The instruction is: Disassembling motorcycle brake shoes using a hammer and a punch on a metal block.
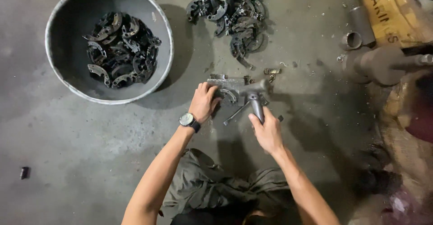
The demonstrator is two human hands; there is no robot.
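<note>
- The curved metal piece [228, 95], a dark crescent of cast or stamped steel, lies on the concrete floor [90, 153] between the two hands, pressed against a small block-like fixture [225, 81].
- The left hand [204, 102] has its grip closed down over the piece, fingers curled on it and on the fixture's edge; a black wristwatch [188, 120] sits on that wrist.
- The right hand [268, 132] has its grip wrapped around the handle of a grey hammer [255, 94], whose dull, worn head sits just over the piece.
- Risk, as I judge it: the left fingers lie very near the hammer head, so a glancing blow could catch them, and the smooth curved steel could skid off the fixture.
- Small metal scraps [272, 71] lie scattered just beyond, loose enough to fly or slip underfoot.
- Farther up, a heap of the same curved parts [234, 13] lies tangled; at the left, a round grey metal tub [67, 85] holds more.
- At the right, short steel tubes [358, 28] rest near a rough, dusty machine part [383, 64].
</note>
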